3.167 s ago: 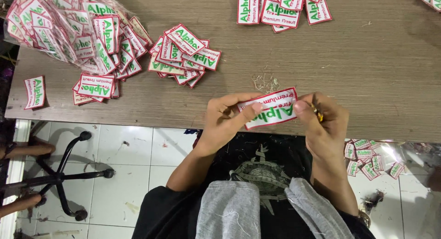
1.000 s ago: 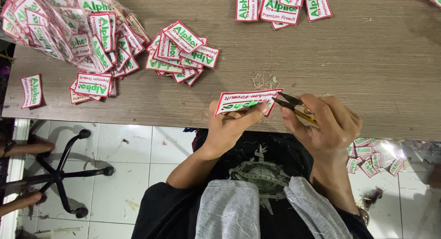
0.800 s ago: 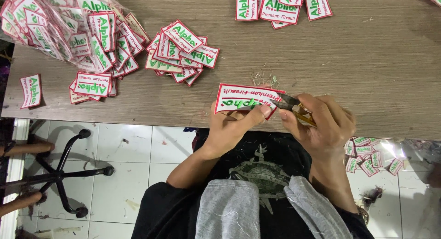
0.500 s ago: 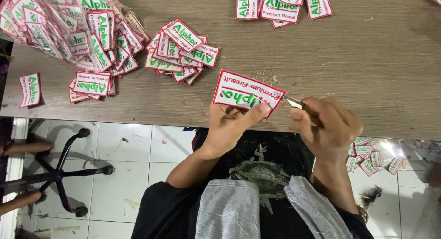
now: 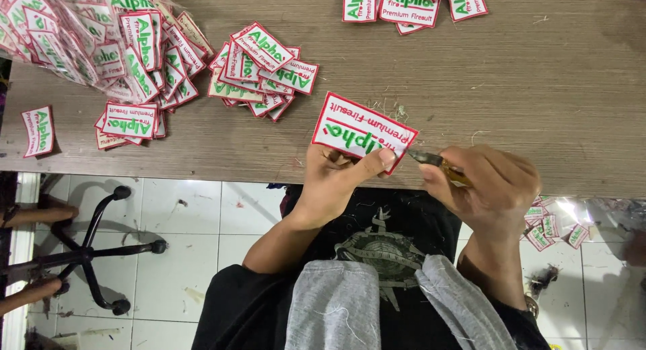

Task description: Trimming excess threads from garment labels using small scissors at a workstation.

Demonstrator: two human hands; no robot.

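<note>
Now patch (image 5: 363,133) between left fingers (image 5: 383,159).

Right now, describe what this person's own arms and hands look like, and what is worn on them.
Both hands are bare: the left hand and the right hand wear no gloves, and no rings show. The forearms are uncovered. Short black sleeves start near the elbows, part of a black shirt with a grey print on the chest. At the right wrist a dark band seems to show, though it is too small to tell.
</note>
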